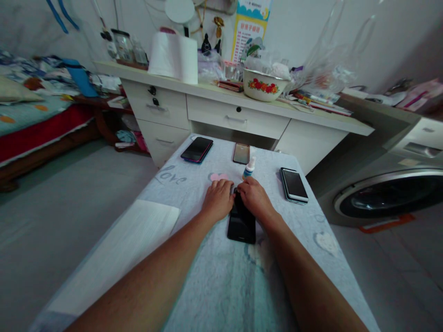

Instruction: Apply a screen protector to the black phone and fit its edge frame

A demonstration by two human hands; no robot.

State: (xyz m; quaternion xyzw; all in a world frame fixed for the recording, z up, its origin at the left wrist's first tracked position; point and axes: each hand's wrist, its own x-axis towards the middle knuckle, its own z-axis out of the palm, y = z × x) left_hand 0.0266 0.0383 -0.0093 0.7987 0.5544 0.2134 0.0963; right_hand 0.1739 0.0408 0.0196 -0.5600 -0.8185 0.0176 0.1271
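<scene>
A black smartphone point(242, 223) lies screen up on the cloth-covered table. My left hand point(218, 197) is at its far left corner, with fingers curled in and closed against the edge. From the other side, my right hand point(255, 196) closes over the far right corner, its thumb and fingertips close to the left ones. The fingers hide the phone's far end, so any small thing between them cannot be made out. A small white dropper bottle point(248, 168) with a blue label stands just beyond my right hand.
More phones lie in a stack point(197, 150) at the far left and another stack point(294, 185) at the right. A phone case point(241, 153) rests near the far edge. White tissue point(138, 235) covers the left side. Beyond are a drawer desk point(214, 103) and a washing machine point(391, 157).
</scene>
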